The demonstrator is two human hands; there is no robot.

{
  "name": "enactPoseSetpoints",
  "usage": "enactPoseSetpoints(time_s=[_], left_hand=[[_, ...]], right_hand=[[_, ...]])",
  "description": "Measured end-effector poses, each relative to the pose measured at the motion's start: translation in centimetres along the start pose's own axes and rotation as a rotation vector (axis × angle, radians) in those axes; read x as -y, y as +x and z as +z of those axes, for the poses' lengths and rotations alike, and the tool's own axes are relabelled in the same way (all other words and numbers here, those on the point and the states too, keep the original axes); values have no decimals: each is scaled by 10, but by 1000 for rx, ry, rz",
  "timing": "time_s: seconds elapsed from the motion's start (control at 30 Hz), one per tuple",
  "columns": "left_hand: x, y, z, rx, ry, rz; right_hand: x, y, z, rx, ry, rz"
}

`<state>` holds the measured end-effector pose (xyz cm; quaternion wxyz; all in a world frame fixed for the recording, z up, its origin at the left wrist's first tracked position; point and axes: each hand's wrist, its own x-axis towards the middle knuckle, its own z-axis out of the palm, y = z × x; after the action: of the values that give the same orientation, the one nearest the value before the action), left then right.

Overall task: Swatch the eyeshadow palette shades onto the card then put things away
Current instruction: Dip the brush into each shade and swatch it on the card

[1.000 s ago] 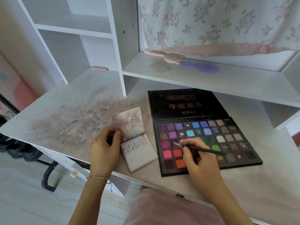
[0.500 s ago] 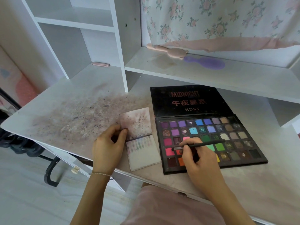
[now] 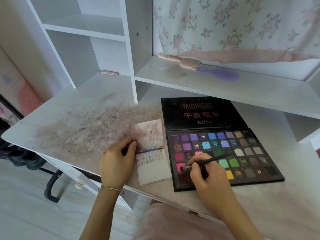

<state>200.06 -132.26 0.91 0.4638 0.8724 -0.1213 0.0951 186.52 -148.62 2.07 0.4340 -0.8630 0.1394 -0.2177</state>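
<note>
An open black eyeshadow palette with several coloured pans lies on the desk, its lid flat behind it. My right hand grips a thin black brush, whose tip rests on a pink pan at the palette's lower left. Left of the palette lies a small folded swatch card bearing a row of faint colour strokes. My left hand holds the card's left edge at the fold, thumb and fingers pinching it.
The white desk is stained with powder at its left half. A shelf above the palette carries a pink brush and a purple brush. A small pink item lies in the back cubby.
The brush tip has moved down the palette's left columns, from a dark pan in the third row to the pink pan below. My left hand stays on the card.
</note>
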Motion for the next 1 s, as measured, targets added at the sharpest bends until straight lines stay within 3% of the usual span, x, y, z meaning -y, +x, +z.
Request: enactPoseSetpoints(time_s=[0.57,0.83,1.0], left_hand=[[5,-3,-15,127,-58,38],[17,-27,-34,210,214,334],[21,-32,-41,331,294,399]], right_hand=[[10,2,2,-36,130,15],[34,13,36,54,294,15],[40,15,51,132,236,-2]])
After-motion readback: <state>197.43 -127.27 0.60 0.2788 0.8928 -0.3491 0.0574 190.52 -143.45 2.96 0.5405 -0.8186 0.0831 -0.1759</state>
